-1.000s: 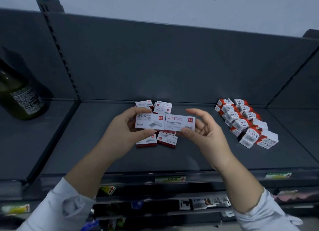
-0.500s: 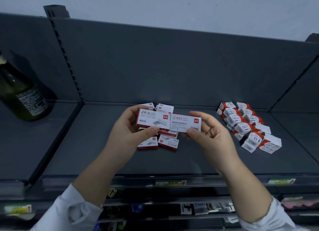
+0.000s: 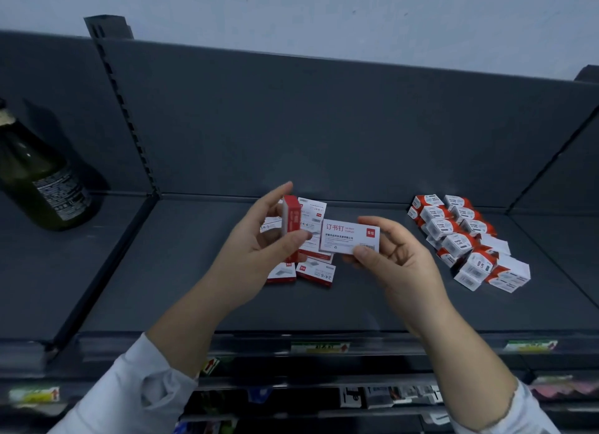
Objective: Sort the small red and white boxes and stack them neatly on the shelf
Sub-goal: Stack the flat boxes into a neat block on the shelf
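Note:
My left hand grips a red and white box turned on edge, its red side toward me. My right hand pinches a second box flat, white face up with red print. Both are held just above a loose pile of small boxes lying in the middle of the dark grey shelf. At the right of the shelf, several more red and white boxes stand in two rough rows.
A dark green bottle stands on the neighbouring shelf section at the left, past a slotted upright. Price tags run along the shelf's front edge. Lower shelves with goods show below my arms.
My left hand has rotated its box from flat, face up, onto its edge and moved it apart from the box in my right hand. The view has shifted slightly.

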Action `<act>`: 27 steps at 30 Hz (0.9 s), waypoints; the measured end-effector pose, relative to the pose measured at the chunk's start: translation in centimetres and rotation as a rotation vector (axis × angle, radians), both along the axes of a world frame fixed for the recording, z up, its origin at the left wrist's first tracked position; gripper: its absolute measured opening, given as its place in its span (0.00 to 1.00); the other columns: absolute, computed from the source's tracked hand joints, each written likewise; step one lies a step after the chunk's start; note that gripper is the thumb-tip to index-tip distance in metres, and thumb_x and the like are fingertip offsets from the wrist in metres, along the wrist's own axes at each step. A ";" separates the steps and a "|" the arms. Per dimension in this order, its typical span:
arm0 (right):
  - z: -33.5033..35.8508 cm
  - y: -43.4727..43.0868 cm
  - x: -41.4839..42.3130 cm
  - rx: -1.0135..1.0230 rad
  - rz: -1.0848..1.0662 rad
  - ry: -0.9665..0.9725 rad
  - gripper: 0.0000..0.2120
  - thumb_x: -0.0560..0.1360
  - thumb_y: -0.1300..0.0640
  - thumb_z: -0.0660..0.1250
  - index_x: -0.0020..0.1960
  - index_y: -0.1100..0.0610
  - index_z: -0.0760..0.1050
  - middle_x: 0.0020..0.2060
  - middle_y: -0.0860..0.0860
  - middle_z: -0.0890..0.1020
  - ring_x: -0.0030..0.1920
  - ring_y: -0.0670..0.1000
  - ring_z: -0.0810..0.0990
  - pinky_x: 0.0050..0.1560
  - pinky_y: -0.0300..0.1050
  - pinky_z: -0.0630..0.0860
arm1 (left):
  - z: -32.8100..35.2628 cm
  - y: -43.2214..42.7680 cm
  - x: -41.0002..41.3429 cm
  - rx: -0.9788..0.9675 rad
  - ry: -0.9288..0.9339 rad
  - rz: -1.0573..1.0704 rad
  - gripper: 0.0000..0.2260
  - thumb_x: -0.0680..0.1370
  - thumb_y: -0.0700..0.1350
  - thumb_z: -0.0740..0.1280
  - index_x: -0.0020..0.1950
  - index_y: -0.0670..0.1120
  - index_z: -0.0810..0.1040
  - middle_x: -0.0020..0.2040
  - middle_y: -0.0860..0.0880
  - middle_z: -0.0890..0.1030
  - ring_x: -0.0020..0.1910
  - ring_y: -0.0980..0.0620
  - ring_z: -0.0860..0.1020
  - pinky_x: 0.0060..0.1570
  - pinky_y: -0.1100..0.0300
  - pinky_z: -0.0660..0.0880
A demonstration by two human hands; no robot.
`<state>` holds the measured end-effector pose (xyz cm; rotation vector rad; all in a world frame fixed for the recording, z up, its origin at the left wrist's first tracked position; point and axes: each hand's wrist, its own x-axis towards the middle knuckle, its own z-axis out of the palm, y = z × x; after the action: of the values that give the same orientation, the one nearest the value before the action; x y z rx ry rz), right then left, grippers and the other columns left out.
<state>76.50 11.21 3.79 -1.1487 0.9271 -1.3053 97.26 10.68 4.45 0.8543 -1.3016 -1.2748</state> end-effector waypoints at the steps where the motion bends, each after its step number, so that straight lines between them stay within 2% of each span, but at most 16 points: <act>1: 0.0 0.0 -0.1 0.002 -0.002 -0.006 0.20 0.67 0.63 0.69 0.59 0.59 0.75 0.50 0.56 0.86 0.50 0.51 0.85 0.46 0.38 0.80 | -0.1 0.0 -0.3 0.061 0.093 0.004 0.25 0.72 0.42 0.69 0.68 0.55 0.71 0.57 0.47 0.76 0.55 0.48 0.82 0.49 0.52 0.81; 4: -0.2 0.0 -0.1 0.013 -0.008 0.001 0.20 0.67 0.63 0.69 0.60 0.59 0.75 0.50 0.56 0.86 0.50 0.51 0.84 0.47 0.39 0.80 | -0.6 -0.3 -1.1 0.287 0.402 -0.013 0.17 0.77 0.39 0.63 0.66 0.46 0.74 0.60 0.43 0.80 0.59 0.43 0.81 0.52 0.44 0.80; 6: -0.4 0.0 -0.2 0.018 -0.015 0.016 0.20 0.68 0.62 0.69 0.60 0.59 0.75 0.50 0.56 0.86 0.50 0.51 0.84 0.48 0.39 0.80 | -0.9 -0.3 -1.6 0.359 0.467 -0.007 0.13 0.82 0.38 0.58 0.65 0.42 0.74 0.59 0.39 0.81 0.59 0.41 0.80 0.53 0.41 0.79; 9: -0.5 -0.1 -0.3 0.018 -0.027 0.030 0.20 0.67 0.62 0.69 0.59 0.58 0.75 0.49 0.55 0.86 0.49 0.51 0.84 0.46 0.38 0.80 | -1.2 -0.7 -1.7 0.427 0.525 0.012 0.13 0.83 0.36 0.53 0.62 0.40 0.75 0.56 0.40 0.82 0.55 0.42 0.82 0.50 0.44 0.81; 11: -0.6 -0.1 -0.5 0.017 -0.027 0.029 0.19 0.68 0.62 0.69 0.59 0.58 0.75 0.49 0.55 0.86 0.49 0.50 0.85 0.46 0.38 0.80 | -1.1 -0.9 -1.8 0.493 0.577 0.007 0.11 0.82 0.37 0.55 0.58 0.40 0.75 0.49 0.42 0.83 0.45 0.47 0.83 0.45 0.50 0.81; 13: -0.7 -0.2 -0.5 0.019 -0.027 0.039 0.19 0.68 0.62 0.69 0.59 0.58 0.75 0.50 0.56 0.86 0.51 0.52 0.84 0.48 0.40 0.81 | -1.2 -1.2 -2.0 0.544 0.586 0.035 0.05 0.79 0.43 0.62 0.52 0.42 0.75 0.39 0.47 0.79 0.35 0.52 0.79 0.37 0.56 0.79; 15: -0.9 -0.3 -0.6 0.023 -0.023 0.056 0.19 0.69 0.63 0.69 0.59 0.58 0.75 0.50 0.56 0.86 0.52 0.53 0.84 0.49 0.40 0.81 | -1.3 -1.5 -2.1 0.553 0.599 0.070 0.10 0.73 0.46 0.69 0.51 0.45 0.74 0.36 0.48 0.74 0.33 0.54 0.74 0.33 0.60 0.76; 18: -1.1 -0.4 -0.8 0.026 -0.017 0.082 0.17 0.71 0.67 0.69 0.59 0.58 0.75 0.50 0.55 0.86 0.52 0.53 0.84 0.48 0.40 0.81 | -1.4 -1.7 -2.1 0.559 0.585 0.057 0.16 0.70 0.48 0.70 0.55 0.45 0.79 0.40 0.48 0.76 0.40 0.52 0.77 0.42 0.55 0.79; 20: -1.0 -0.5 -0.9 0.023 -0.018 0.090 0.18 0.71 0.65 0.69 0.59 0.58 0.75 0.50 0.55 0.86 0.52 0.53 0.84 0.48 0.40 0.81 | -1.7 -1.8 -2.0 0.540 0.512 0.019 0.20 0.72 0.50 0.67 0.62 0.45 0.79 0.49 0.49 0.81 0.49 0.50 0.80 0.53 0.53 0.76; 22: -0.9 -0.6 -0.9 0.019 -0.017 0.086 0.20 0.68 0.61 0.70 0.59 0.57 0.75 0.50 0.55 0.86 0.53 0.52 0.84 0.49 0.41 0.81 | -1.8 -1.7 -1.9 0.502 0.423 -0.016 0.20 0.77 0.50 0.63 0.68 0.46 0.75 0.61 0.47 0.81 0.60 0.46 0.79 0.64 0.51 0.72; 24: -0.9 -0.7 -0.9 0.025 -0.017 0.084 0.20 0.67 0.60 0.70 0.59 0.57 0.75 0.50 0.55 0.86 0.53 0.52 0.84 0.49 0.41 0.81 | -1.9 -1.6 -1.8 0.473 0.382 -0.015 0.19 0.78 0.47 0.63 0.68 0.46 0.75 0.63 0.44 0.80 0.62 0.46 0.78 0.64 0.51 0.72; 27: -1.2 -0.8 -1.0 0.044 -0.028 0.082 0.17 0.71 0.65 0.69 0.59 0.58 0.75 0.50 0.55 0.86 0.52 0.52 0.84 0.48 0.39 0.80 | -2.0 -1.6 -1.5 0.428 0.398 -0.004 0.19 0.74 0.42 0.66 0.65 0.47 0.76 0.56 0.44 0.82 0.54 0.46 0.78 0.54 0.56 0.78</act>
<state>75.53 10.38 2.62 -1.1663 1.0303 -1.2622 95.76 9.09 2.46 0.8319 -0.7271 -1.6604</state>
